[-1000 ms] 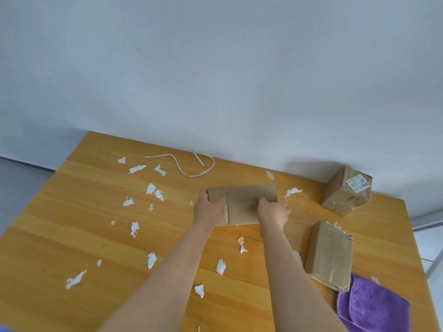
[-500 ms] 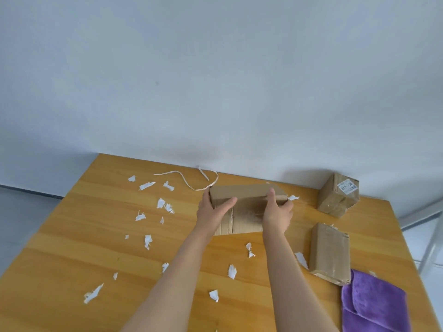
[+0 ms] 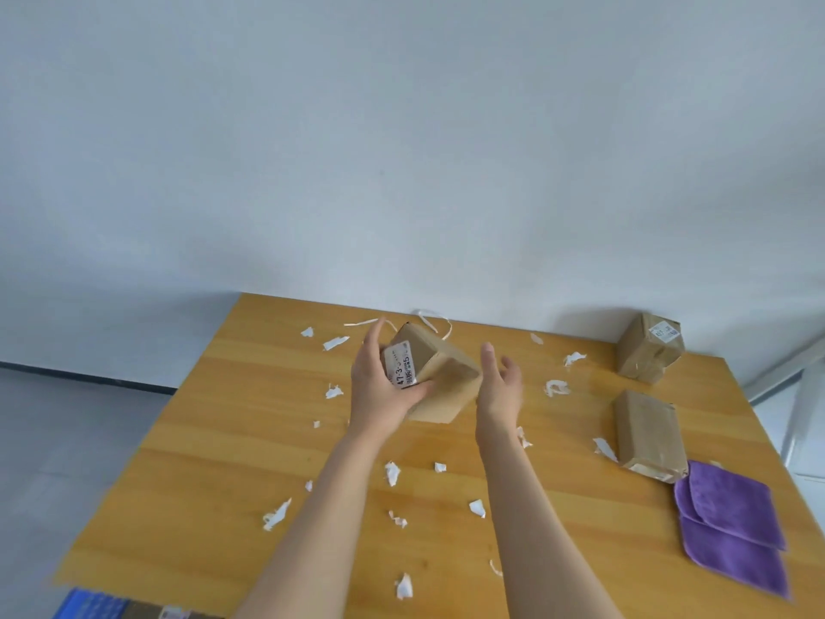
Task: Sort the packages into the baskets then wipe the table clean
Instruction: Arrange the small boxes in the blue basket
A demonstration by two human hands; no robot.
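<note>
My left hand grips a brown cardboard package by its labelled end and holds it tilted above the wooden table. My right hand is at the package's right side with fingers spread and nearly straight. Two more brown packages lie at the right: one with a white label near the wall, one flat closer to me. A folded purple cloth lies by the flat package. A blue basket's corner shows at the bottom left, below the table edge.
Several white paper scraps are scattered over the table, and a thin white strip lies near the wall. A pale wall runs behind the table. Grey floor lies to the left; a metal leg stands at the right.
The package has been lifted off the table and turned so its white label faces me. My right hand has loosened from its end and opened. The camera has tilted up.
</note>
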